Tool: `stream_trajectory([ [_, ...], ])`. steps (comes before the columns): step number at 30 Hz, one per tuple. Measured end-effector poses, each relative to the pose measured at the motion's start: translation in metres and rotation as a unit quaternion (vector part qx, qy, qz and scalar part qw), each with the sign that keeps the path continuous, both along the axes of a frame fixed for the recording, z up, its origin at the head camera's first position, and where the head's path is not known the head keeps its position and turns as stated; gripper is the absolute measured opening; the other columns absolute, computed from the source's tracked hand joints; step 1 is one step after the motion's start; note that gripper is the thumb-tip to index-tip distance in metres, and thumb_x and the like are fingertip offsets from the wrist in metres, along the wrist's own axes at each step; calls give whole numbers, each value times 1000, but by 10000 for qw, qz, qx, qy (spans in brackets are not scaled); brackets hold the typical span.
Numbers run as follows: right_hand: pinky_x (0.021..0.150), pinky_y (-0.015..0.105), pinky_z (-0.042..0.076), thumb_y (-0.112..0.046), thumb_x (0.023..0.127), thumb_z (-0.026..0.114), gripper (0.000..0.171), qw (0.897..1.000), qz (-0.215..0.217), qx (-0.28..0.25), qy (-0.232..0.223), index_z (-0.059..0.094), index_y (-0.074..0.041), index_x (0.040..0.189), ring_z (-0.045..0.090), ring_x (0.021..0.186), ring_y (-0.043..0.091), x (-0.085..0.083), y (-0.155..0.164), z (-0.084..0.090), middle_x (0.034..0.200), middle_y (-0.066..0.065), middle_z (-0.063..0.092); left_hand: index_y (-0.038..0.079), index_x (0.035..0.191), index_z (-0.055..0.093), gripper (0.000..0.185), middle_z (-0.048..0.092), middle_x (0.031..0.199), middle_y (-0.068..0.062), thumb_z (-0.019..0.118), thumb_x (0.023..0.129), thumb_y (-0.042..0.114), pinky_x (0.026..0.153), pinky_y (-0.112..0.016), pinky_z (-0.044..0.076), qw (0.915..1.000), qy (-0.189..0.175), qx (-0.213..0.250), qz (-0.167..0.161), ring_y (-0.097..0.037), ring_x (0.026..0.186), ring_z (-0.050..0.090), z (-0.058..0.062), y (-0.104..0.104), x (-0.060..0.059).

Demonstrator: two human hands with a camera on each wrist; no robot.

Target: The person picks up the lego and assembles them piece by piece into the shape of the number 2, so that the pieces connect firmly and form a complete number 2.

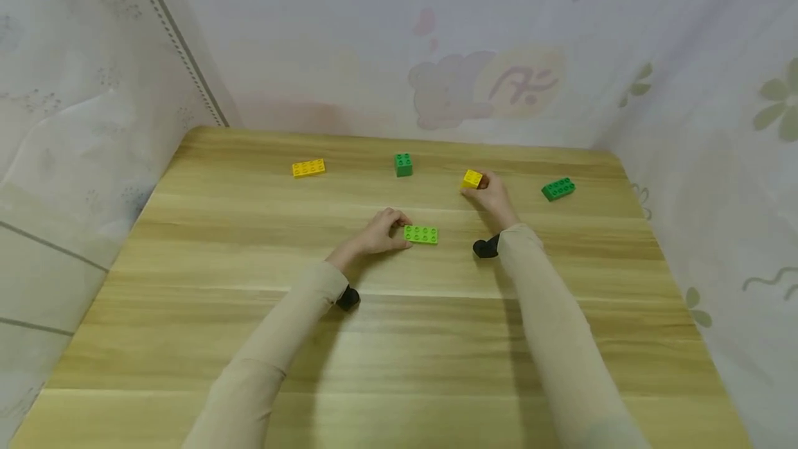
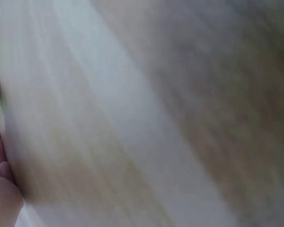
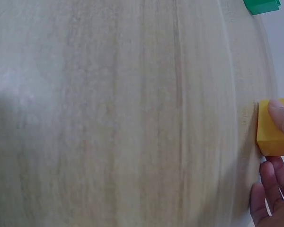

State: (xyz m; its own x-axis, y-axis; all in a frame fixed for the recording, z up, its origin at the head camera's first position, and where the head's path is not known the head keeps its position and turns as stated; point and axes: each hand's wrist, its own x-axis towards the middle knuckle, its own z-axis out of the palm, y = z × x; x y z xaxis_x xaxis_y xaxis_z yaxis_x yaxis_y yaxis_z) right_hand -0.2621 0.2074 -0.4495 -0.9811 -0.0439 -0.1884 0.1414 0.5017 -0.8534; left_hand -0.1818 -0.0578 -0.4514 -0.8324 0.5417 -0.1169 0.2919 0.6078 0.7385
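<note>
Right hand (image 1: 492, 194) fingers pinching small square yellow studded brick (image 1: 472, 179), left hand (image 1: 380, 233) fingers gripping flat light-green studded brick (image 1: 420, 234), wood-grain table (image 1: 399, 338)

Head view looks down; wrist views skim the table (image 1: 436, 338) closely.

Light wood-grain table (image 1: 187, 338), set into a corner. Pale translucent sheeting (image 1: 312, 33) with faint cartoon and flower prints on three sides.
</note>
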Motion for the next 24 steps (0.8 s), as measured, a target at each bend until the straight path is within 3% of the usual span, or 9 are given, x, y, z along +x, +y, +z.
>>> stream_trajectory([
  [7, 99, 40, 40, -13, 85, 64, 60, 9998, -101, 126, -121, 36, 1, 135, 45, 113, 31, -2, -2, 21, 128, 22, 45, 0, 114, 54, 40, 51, 112, -15, 70, 80, 14, 96, -37, 36, 9996, -154, 209, 125, -25, 106, 43, -3, 2, -3],
  [13, 91, 36, 43, -19, 84, 66, 59, 9989, -2, 363, 296, 40, -1, 133, 47, 106, 28, -6, -14, 39, 124, 19, 49, 2, 115, 54, 40, 50, 113, -13, 70, 80, 15, 97, -37, 35, 9992, -188, 254, 263, -24, 107, 42, -4, 2, -4],
  [24, 86, 33, 44, -19, 82, 68, 59, 9978, 222, 417, 458, 43, 0, 131, 49, 102, 25, -3, -30, 53, 120, 18, 53, 2, 116, 55, 41, 50, 113, -13, 70, 80, 14, 98, -35, 35, 9979, -363, 391, 353, -23, 107, 43, -5, 1, -2],
])
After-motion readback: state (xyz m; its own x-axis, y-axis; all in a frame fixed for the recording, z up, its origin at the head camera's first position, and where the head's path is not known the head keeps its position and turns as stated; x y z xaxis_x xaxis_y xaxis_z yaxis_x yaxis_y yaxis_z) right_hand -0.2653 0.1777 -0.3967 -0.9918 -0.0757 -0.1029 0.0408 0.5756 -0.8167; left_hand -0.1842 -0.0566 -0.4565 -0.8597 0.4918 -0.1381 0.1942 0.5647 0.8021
